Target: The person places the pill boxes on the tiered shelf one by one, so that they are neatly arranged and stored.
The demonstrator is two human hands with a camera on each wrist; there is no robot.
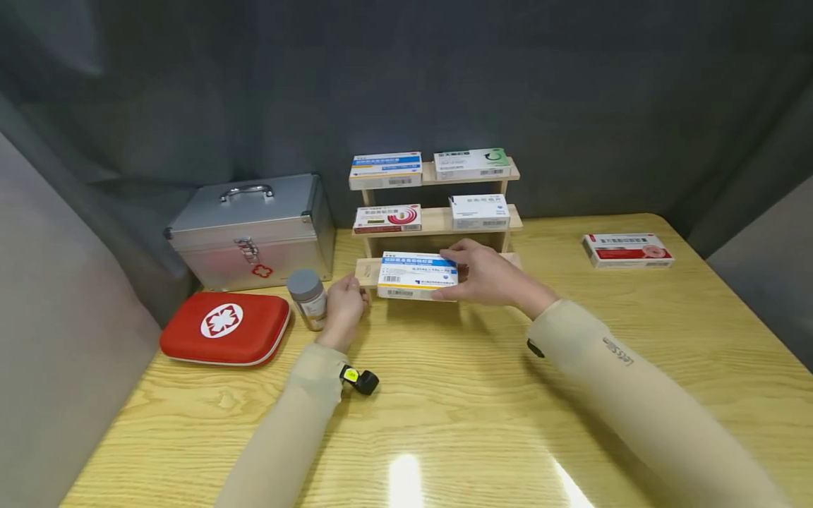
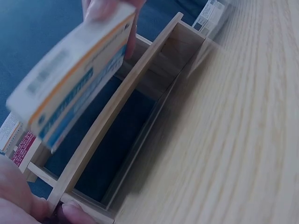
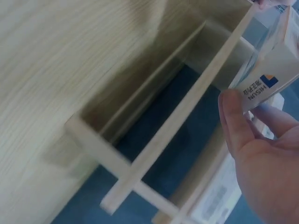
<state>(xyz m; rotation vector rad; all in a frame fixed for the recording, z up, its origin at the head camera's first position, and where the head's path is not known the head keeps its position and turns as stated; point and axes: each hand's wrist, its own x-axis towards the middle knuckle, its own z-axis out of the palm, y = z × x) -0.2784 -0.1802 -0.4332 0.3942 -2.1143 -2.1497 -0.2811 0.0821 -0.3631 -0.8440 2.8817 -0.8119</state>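
A wooden three-tier display rack point(image 1: 367, 272) stands at the back of the table. My right hand point(image 1: 485, 276) grips the right end of a white and blue medicine box point(image 1: 416, 275), thumb on one side and fingers on the other. In the left wrist view the box point(image 2: 70, 74) is raised off the lowest board point(image 2: 105, 112) and tilted. My left hand point(image 1: 344, 310) pinches the left end of that board, beside a grey-capped bottle point(image 1: 308, 300). On the middle tier sit a white and red box point(image 1: 387, 219) and a white box point(image 1: 480, 211).
The top tier carries a blue and white box point(image 1: 385, 171) and a green and white box point(image 1: 473, 163). To the left are a silver case point(image 1: 254, 233) and a red first-aid pouch point(image 1: 225, 328). A red and white box point(image 1: 627, 250) lies at the right.
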